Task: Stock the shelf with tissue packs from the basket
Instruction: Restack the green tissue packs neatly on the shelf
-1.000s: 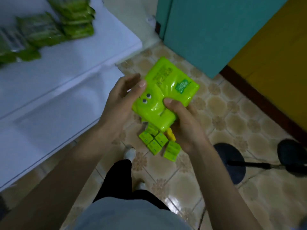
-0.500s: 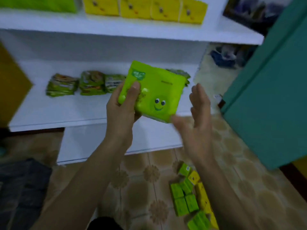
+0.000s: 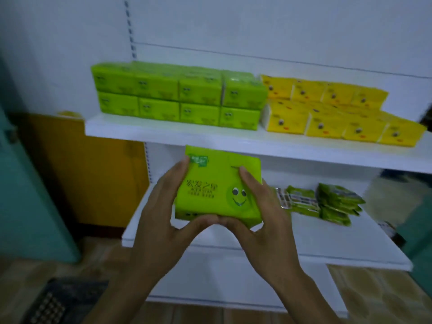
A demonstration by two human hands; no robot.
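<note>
Just below the upper shelf board [image 3: 163,134], a bright green tissue pack [image 3: 217,183] faces the camera: smiley face, dark lettering, a small label at its top left corner. The left hand [image 3: 161,228] and right hand [image 3: 264,220] clamp its sides, thumbs meeting along its near edge. Half a second earlier only the left grip held it; the right was spread apart.

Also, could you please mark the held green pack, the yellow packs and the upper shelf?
held green pack [image 3: 210,195]: head view, front face
yellow packs [image 3: 325,127]: head view, front-row pack
upper shelf [image 3: 163,134]: head view, front edge
</note>
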